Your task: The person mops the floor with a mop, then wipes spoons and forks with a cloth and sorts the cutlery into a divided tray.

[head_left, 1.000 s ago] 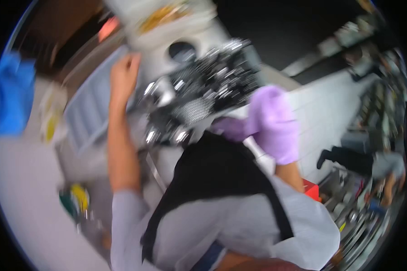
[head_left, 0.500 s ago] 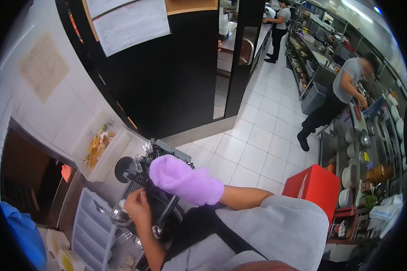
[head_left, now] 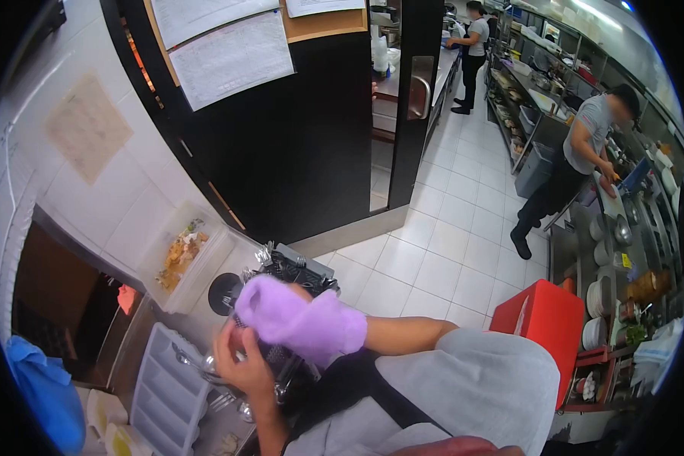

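Note:
A purple cloth [head_left: 311, 323] is wrapped round my right hand [head_left: 299, 292], of which only a little skin shows; it is over the dark cutlery racks [head_left: 296, 267]. Just left of the cloth is my left hand [head_left: 245, 366], palm up, fingers curled but apart, with nothing visible in it. Its fingertips are close to the cloth; contact is unclear. Spoons [head_left: 207, 365] and forks lie below and beside that hand, near a grey compartment tray [head_left: 169, 391].
A container of food scraps [head_left: 182, 258] sits behind a round dark opening [head_left: 224, 293]. The black door [head_left: 281, 144] stands ahead, a red bin [head_left: 539, 334] at the right. One person [head_left: 585, 152] works at the right counter, another [head_left: 475, 57] farther back.
The view has swung up from the racks towards the door and aisle. My cloth-wrapped right hand has come in beside my left hand. The left fingers have spread from a closer pinch.

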A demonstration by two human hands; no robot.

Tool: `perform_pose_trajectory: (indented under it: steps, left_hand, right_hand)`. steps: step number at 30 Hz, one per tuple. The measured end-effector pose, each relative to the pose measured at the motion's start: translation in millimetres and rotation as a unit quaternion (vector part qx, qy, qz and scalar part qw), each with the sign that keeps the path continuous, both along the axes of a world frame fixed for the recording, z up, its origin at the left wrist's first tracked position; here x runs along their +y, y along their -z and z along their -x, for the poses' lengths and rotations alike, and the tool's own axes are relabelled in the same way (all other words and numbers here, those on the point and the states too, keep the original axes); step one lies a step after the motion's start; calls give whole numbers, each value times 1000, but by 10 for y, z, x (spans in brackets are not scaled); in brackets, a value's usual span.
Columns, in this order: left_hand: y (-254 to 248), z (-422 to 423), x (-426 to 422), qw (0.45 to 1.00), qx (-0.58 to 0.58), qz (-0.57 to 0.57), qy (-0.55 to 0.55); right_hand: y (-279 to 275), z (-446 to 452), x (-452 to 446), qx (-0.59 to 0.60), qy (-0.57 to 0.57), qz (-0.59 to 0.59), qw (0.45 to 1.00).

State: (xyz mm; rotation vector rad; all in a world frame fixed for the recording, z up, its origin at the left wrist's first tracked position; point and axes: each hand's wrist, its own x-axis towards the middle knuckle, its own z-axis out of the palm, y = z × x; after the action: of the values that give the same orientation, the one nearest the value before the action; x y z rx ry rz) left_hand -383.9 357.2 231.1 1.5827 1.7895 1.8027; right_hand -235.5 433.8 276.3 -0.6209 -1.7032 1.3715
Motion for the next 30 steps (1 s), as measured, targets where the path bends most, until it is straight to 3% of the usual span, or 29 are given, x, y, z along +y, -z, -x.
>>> perform_pose_trajectory:
  steps: [2,5,8,12,19,23,26,27,30]
  left_hand:
    - [217,-87,-154,990,-130,58,-19]
    - [611,-110,-153,917,-312,126,212]
    - [809,-87,-161,914,-299,184,204]
    - [281,-249,-331,927,-244,237,160]
    - [297,8,-277,927,-246,223,176]
    - [-122,-63,-210,946,-174,220,161]
    - [-128,-61,-125,962,-137,183,150]
    - [205,80,-64,962,-163,151,159]
    - [441,64,-54,956,-196,137,167]
  right_hand:
    - [127,-35,81,-32,-15,-38,999]
    - [535,-69,171,-86,-35,-115,989]
    - [638,-83,193,-110,-29,-150,982]
    - [446,-13,286,-100,-2,-207,973]
    - [357,-123,473,-88,-25,-197,976]
    - [189,-106,777,-89,-22,-211,973]
    - [381,6,487,-57,9,-215,975]
    - [439,49,399,-49,12,-214,975]
    - [397,2,526,-66,-14,-197,978]
